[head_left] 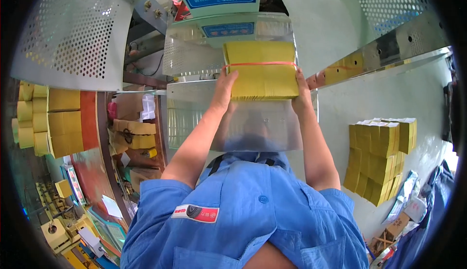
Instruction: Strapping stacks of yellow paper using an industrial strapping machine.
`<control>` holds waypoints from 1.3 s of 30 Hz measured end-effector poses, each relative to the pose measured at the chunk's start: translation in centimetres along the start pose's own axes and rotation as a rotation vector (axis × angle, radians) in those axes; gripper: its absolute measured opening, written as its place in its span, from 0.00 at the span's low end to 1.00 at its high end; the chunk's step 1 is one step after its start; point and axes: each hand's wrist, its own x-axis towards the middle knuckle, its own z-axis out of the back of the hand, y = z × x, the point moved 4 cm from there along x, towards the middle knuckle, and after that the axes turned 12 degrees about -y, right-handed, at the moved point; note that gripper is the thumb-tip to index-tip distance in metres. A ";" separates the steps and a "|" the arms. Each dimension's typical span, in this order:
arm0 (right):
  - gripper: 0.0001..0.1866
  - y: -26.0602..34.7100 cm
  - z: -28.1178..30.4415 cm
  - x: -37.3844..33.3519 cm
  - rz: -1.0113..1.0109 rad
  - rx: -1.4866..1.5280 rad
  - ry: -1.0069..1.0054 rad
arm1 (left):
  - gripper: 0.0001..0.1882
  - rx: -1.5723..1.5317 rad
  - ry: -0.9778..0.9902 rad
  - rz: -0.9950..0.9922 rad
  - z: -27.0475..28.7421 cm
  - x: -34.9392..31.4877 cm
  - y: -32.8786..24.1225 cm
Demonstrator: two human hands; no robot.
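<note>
Between my two hands is a thick stack of yellow paper (262,81), bound across by a pink-red band (260,63). My left hand (224,90) grips its left side, the thumb lying near the band. On the opposite side my right hand (302,92) presses against the stack's right edge. Beneath the stack lies a shiny metal table (194,123) that mirrors my arms; whether the stack rests on it or is held above it I cannot tell.
Ahead stands a pale green machine (219,8) with a blue sign. Perforated metal guards (78,35) and a slotted metal bar (379,55) flank the table. More yellow bundles (374,157) are piled on the right-hand floor, and further stacks (65,128) stand at left.
</note>
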 end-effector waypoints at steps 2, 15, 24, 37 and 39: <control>0.28 -0.7 0.6 0.9 0.006 -0.006 0.009 | 0.29 -0.002 0.016 0.004 -0.1 0.2 0.2; 0.32 -1.8 2.4 2.5 0.143 -0.028 -0.092 | 0.32 -0.056 0.010 0.042 -1.1 -0.2 0.0; 0.29 -1.9 -0.5 -5.2 0.216 -0.139 0.150 | 0.25 -0.047 -0.069 -0.046 5.2 -6.0 0.9; 0.09 -3.2 4.0 -8.1 0.334 -0.421 -0.124 | 0.17 0.286 -0.578 -0.095 13.9 -11.1 1.5; 0.10 -2.7 3.8 -7.1 0.250 -0.383 -0.135 | 0.18 0.116 -0.501 -0.045 14.2 -10.1 1.1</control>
